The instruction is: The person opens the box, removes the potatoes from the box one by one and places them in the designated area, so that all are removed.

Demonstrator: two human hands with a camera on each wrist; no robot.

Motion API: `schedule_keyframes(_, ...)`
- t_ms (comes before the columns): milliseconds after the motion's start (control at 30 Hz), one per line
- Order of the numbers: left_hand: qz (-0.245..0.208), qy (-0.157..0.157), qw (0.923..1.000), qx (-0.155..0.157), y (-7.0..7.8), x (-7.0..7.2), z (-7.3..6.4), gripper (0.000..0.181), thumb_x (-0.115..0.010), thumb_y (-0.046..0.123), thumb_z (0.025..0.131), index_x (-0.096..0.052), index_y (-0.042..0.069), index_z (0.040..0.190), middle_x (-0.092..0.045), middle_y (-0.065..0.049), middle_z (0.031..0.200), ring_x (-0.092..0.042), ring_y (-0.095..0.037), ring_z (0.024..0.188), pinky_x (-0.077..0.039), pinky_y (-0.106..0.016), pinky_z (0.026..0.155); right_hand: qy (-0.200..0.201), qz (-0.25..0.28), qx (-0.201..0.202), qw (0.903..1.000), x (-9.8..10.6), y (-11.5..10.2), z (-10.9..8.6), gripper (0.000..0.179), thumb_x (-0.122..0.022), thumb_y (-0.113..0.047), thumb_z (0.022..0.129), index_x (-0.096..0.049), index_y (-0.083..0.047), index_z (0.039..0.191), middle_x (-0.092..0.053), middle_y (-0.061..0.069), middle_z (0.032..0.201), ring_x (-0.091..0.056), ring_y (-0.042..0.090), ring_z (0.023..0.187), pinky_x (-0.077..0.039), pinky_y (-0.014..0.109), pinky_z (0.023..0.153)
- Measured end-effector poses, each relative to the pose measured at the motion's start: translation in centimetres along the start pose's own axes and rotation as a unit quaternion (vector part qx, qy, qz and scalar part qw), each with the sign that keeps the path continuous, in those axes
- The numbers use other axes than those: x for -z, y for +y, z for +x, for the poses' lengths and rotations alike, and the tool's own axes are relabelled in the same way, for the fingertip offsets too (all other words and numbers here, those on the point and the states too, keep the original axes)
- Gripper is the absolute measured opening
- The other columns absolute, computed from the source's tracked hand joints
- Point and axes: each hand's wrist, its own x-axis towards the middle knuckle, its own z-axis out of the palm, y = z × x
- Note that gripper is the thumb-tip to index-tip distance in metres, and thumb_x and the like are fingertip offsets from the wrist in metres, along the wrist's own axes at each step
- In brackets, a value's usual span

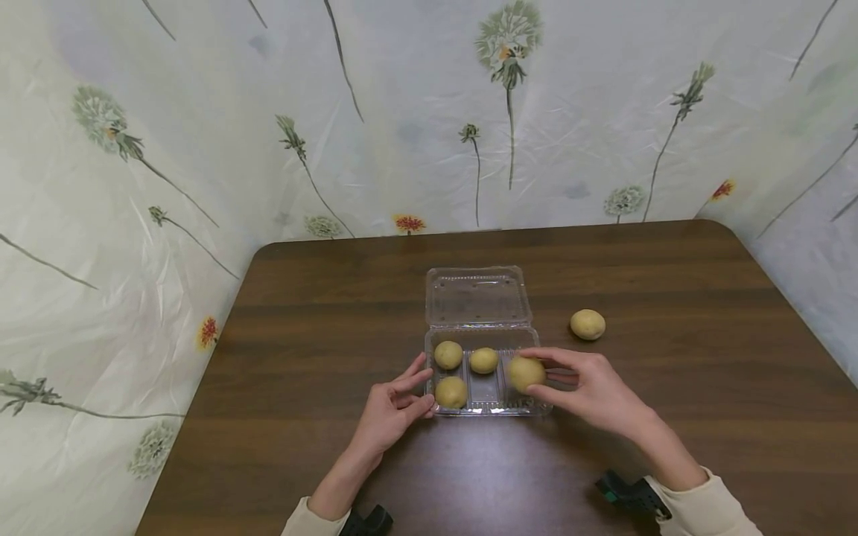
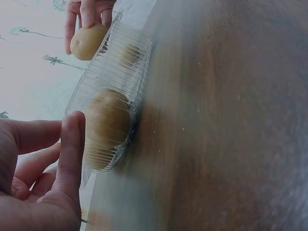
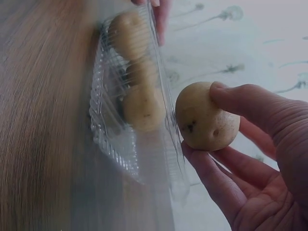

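Note:
A clear plastic clamshell container lies on the table with its lid folded back, away from me. Three potatoes sit inside: one at the back left, one at the back middle and one at the front left. My left hand pinches the container's left rim between thumb and fingers. Over the container's right side, my right hand grips another potato between thumb and fingertips. In the right wrist view, this potato shows a dark blemish and stays at the rim's level.
One more potato lies on the brown wooden table, behind my right hand. A flower-patterned sheet hangs beyond the table's far edge and along its sides. Dark devices are strapped at both wrists, by the light sleeves.

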Motion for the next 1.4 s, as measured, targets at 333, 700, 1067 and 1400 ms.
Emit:
schedule_keyframes(333,-0.003,-0.001,1.0000,-0.004,0.1,0.0,-0.1,0.047,-0.069,0.000,0.089,-0.056,-0.003,0.135,-0.036,-0.004,0.154,-0.070,-0.023,0.082,-0.056,-0.022,0.076,0.015,0.010,-0.010,0.9998,0.6,0.1,-0.5,0.045,-0.078,-0.019,0.085,-0.064,-0.019,0.128,-0.065,0.001,0.124,-0.065,0.020,0.105,-0.054,0.031,0.087)
schedule_keyframes(700,-0.007,0.001,1.0000,0.001,0.0,-0.1,0.1,0.047,-0.068,-0.002,0.090,-0.056,-0.002,0.135,-0.035,-0.003,0.155,-0.070,-0.026,0.081,-0.056,-0.023,0.075,0.023,-0.001,-0.020,0.9995,1.2,0.3,-0.8,0.046,-0.079,-0.020,0.084,-0.064,-0.020,0.128,-0.066,0.001,0.122,-0.065,0.018,0.105,-0.054,0.030,0.087)
schedule_keyframes(1067,-0.011,0.000,0.9999,0.001,0.1,-0.1,-0.2,0.047,-0.069,0.000,0.089,-0.056,-0.003,0.134,-0.038,-0.002,0.154,-0.070,-0.021,0.079,-0.056,-0.024,0.076,0.037,0.012,-0.044,0.9983,1.9,1.0,-1.7,0.046,-0.080,-0.018,0.083,-0.065,-0.016,0.127,-0.066,0.003,0.120,-0.066,0.019,0.103,-0.054,0.024,0.084)
schedule_keyframes(1400,-0.012,-0.003,0.9999,0.001,0.1,0.0,0.0,0.047,-0.070,0.000,0.089,-0.056,-0.003,0.134,-0.037,-0.003,0.154,-0.069,-0.018,0.078,-0.056,-0.023,0.075,0.046,-0.001,-0.049,0.9977,2.6,1.6,-2.1,0.047,-0.079,-0.016,0.084,-0.064,-0.014,0.128,-0.065,0.010,0.122,-0.066,0.015,0.101,-0.055,0.024,0.081)
